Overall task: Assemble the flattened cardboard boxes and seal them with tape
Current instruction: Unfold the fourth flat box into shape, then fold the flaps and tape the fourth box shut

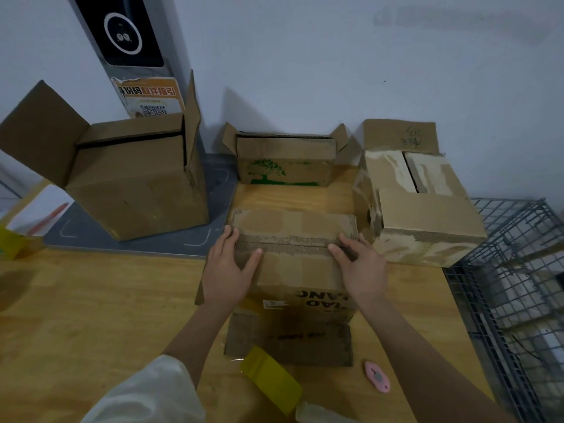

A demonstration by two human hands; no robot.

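Nearest the camera a yellow tape dispenser (271,379) and a pink cutter (377,377) lay on the table (91,315). Just past them sat the box (293,264), long axis running left-right, top flaps folded shut with the seam crosswise. Left hand (227,270) and right hand (360,267) pressed flat on the flaps, fingers fairly straight, gripping nothing. Further back stood three other boxes, the tall one (134,178) open.

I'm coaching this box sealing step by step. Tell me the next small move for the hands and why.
Probably keep the left hand pressing the flaps and free the right hand to fetch the yellow tape dispenser near the table edge. Both hands lie flat on the box, whose top flaps meet at a seam with no fresh tape visible across it.
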